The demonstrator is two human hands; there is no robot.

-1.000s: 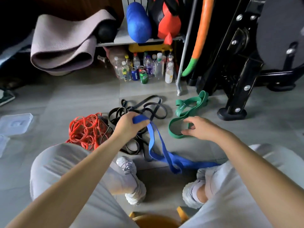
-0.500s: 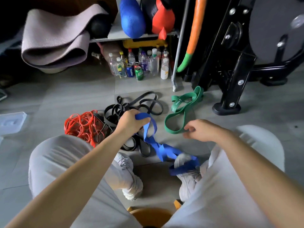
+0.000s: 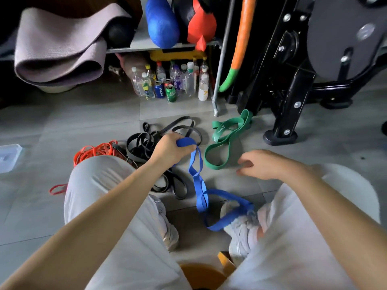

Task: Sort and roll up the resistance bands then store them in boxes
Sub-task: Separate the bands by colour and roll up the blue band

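My left hand (image 3: 169, 148) grips one end of a blue resistance band (image 3: 199, 181), which hangs twisted down to a loop lying over my right shoe (image 3: 243, 225). My right hand (image 3: 263, 164) hovers just right of a green band (image 3: 222, 143) on the floor, fingers loosely curled and holding nothing. A heap of black bands (image 3: 146, 143) lies behind my left hand. A tangle of orange-red bands (image 3: 94, 151) sits beside my left knee, with one red strand (image 3: 56, 189) farther left.
A clear plastic box (image 3: 8, 158) lies at the left edge. Bottles and cans (image 3: 171, 84) stand under a shelf holding a rolled mat (image 3: 58, 45). A black machine frame (image 3: 289, 114) stands at the right. A yellow stool (image 3: 203, 275) is under me.
My left hand kept its grip on the blue band while its lower loop slid from the floor onto my right shoe. My right hand drew back rightwards off the green band.
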